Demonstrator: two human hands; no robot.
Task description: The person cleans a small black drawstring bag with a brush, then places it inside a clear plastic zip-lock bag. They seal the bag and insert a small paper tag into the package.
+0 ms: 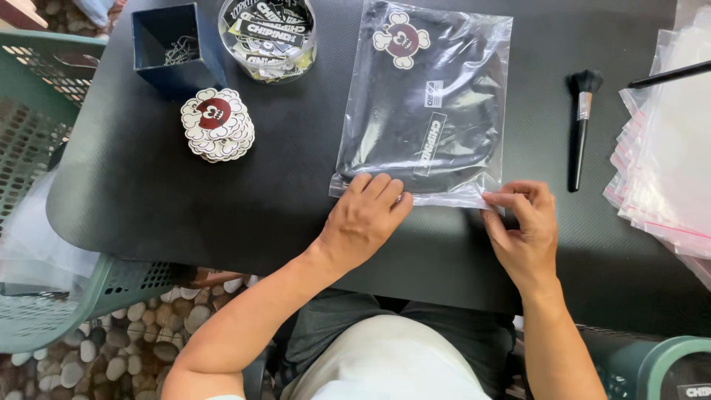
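Note:
A clear zip bag (426, 104) lies flat on the black table (222, 215), with a folded black garment and a cream-and-red sticker inside. My left hand (364, 217) presses palm-down on the bag's near edge, fingers together over the seal strip. At the near right corner of the bag, my right hand (524, 226) pinches the seal between thumb and fingertips.
A stack of cloud-shaped cream-and-red stickers (218, 124) sits at the left. Behind it stand a dark blue box (174, 46) and a clear tub of black labels (267, 37). A black brush (579, 127) lies right of the bag, beside a pile of empty zip bags (666, 155). Green plastic baskets (37, 111) flank the table.

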